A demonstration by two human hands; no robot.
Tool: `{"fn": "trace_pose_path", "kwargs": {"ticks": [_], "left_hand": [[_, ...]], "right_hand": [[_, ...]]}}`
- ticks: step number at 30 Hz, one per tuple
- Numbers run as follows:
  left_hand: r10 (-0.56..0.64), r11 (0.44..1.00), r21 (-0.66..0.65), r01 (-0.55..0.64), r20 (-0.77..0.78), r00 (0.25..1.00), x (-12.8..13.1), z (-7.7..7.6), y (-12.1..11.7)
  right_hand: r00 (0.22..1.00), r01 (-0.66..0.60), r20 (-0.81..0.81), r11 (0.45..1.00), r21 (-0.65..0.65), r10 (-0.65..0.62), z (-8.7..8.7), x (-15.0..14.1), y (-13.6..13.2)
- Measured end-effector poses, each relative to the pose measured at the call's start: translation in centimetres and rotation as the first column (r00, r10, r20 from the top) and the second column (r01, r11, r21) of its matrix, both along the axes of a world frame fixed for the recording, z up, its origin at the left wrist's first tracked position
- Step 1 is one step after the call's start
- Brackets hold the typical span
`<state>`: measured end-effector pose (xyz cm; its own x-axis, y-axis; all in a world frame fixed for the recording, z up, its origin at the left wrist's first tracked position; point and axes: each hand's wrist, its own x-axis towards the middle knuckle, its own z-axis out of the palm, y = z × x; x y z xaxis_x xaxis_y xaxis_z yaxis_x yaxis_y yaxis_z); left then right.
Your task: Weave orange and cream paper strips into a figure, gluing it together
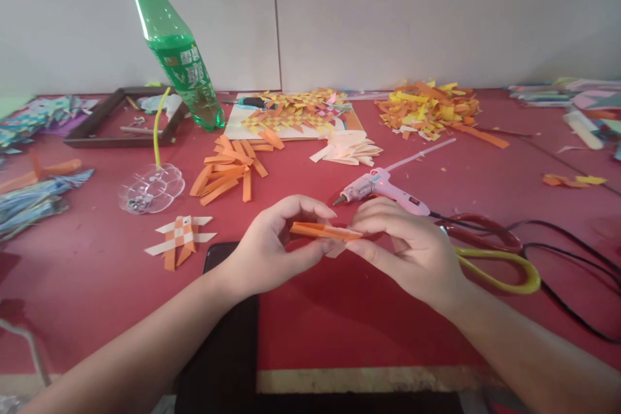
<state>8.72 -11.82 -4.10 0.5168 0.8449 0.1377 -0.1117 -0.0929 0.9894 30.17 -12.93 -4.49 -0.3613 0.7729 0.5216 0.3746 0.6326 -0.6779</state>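
At the left of the red table (359, 323), a clear plastic tray (163, 191) contains small pieces. Near it lies a woven paper fish (183, 237) of orange and cream colour, and farther back is a loose pile of orange paper strips (222, 174). The left hand (272, 246) is curved, its thumb touching the folded orange-and-cream paper piece (317, 231); whether its fingers grip, I cannot tell. This piece is raised between both hands. Behind is a pink glue gun (388, 193). The right hand (417, 249) pinches the piece's right end. Beside its wrist are yellow-handled scissors (521, 284).
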Motion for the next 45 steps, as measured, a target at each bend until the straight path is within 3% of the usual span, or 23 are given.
{"fn": "trace_pose_path", "kwargs": {"ticks": [3, 6, 10, 14, 17, 23, 31, 41, 45], "left_hand": [[-0.011, 0.993, 0.121, 0.015, -0.039, 0.999, 0.0, 0.1, -0.3], [0.128, 0.943, 0.322, -0.078, -0.139, 0.982, 0.0, 0.2, -0.3], [0.222, 0.822, 0.555, -0.126, -0.11, 0.969, 0.0, 0.3, 0.2], [0.26, 0.661, 0.735, -0.149, -0.037, 0.965, -0.1, 0.2, 0.5], [0.282, 0.579, 0.802, -0.145, -0.03, 0.959, -0.3, 0.2, 0.6], [0.284, 0.505, 0.857, -0.105, -0.05, 0.958, -0.5, 0.5, 0.6], [0.366, 0.517, 0.851, -0.087, -0.128, 0.922, -0.2, 0.7, 0.3], [0.338, 0.593, 0.797, -0.115, -0.117, 0.934, 0.0, 0.3, 0.4], [0.325, 0.599, 0.795, -0.098, -0.13, 0.937, 0.0, 0.3, 0.4]], "right_hand": [[0.998, 0.051, 0.044, 0.994, 0.095, -0.055, 0.2, -0.2, 0.0], [0.993, 0.056, 0.095, 0.98, 0.19, -0.075, 0.3, -0.3, -0.1], [0.984, 0.049, 0.147, 0.949, 0.312, -0.099, 0.5, -0.2, -0.3], [0.962, 0.126, 0.164, 0.885, 0.448, -0.22, 0.6, 0.2, -0.6], [0.953, 0.157, 0.148, 0.848, 0.506, -0.265, 0.8, 0.4, -0.8], [0.947, 0.149, 0.164, 0.832, 0.534, -0.275, 0.9, 0.5, -1.0], [0.939, 0.132, 0.207, 0.843, 0.522, -0.275, 0.6, 0.8, -0.7], [0.912, 0.179, 0.23, 0.834, 0.522, -0.339, 0.7, 0.4, -0.8], [0.919, 0.159, 0.23, 0.834, 0.528, -0.321, 0.6, 0.4, -0.7]]}}
